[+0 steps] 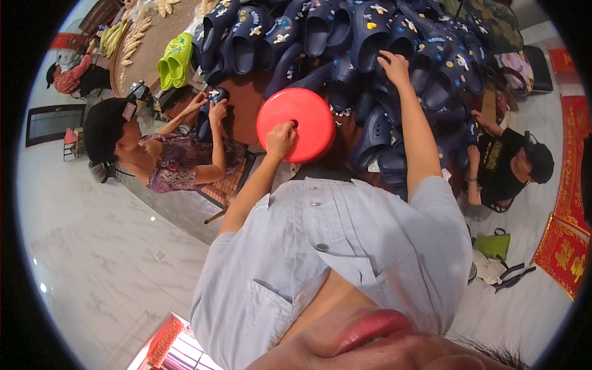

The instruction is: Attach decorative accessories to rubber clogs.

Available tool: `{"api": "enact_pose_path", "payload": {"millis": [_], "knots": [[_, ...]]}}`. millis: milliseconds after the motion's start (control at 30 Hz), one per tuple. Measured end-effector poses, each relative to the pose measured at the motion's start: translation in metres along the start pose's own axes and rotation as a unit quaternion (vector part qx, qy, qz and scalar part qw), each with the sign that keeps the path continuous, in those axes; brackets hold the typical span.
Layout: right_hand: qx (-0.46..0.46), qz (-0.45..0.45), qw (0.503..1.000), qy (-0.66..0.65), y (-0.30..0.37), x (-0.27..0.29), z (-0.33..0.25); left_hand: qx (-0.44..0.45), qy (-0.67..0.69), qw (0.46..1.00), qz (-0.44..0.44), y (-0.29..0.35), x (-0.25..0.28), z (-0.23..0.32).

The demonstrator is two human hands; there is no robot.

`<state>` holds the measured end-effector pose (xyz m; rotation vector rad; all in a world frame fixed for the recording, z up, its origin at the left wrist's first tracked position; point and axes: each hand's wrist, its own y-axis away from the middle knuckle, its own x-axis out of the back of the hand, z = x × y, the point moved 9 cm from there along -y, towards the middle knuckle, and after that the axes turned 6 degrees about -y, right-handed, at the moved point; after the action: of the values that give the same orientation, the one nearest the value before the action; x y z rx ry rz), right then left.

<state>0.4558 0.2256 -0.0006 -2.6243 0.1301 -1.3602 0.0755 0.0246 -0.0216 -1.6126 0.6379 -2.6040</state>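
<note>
Presently, left hand point(281, 139): grip clamped at central hole of red round plastic stool point(310, 120). Right hand point(393, 66): grip apart, fingers at heel of navy foam clog point(370, 50), within heap on reddish-brown worktop point(243, 89). Done: many heaped clogs bear colourful charms. Remaining: batch judged unfinished, co-worker point(179, 157) handling clog; bare count unclear.

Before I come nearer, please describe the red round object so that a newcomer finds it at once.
Find the pile of navy clogs ahead of the camera wearer. Just in front of it, left of its middle, is the red round object, with the wearer's left hand at its central hole. Unlike the neighbouring clogs, it has a smooth, bright red top.
</note>
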Motion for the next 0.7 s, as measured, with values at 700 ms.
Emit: {"api": "enact_pose_path", "payload": {"millis": [700], "knots": [[0.117, 0.109, 0.974, 0.161, 0.067, -0.004, -0.184, 0.025, 0.139, 0.989, 0.037, 0.001, 0.004, -0.005]]}}
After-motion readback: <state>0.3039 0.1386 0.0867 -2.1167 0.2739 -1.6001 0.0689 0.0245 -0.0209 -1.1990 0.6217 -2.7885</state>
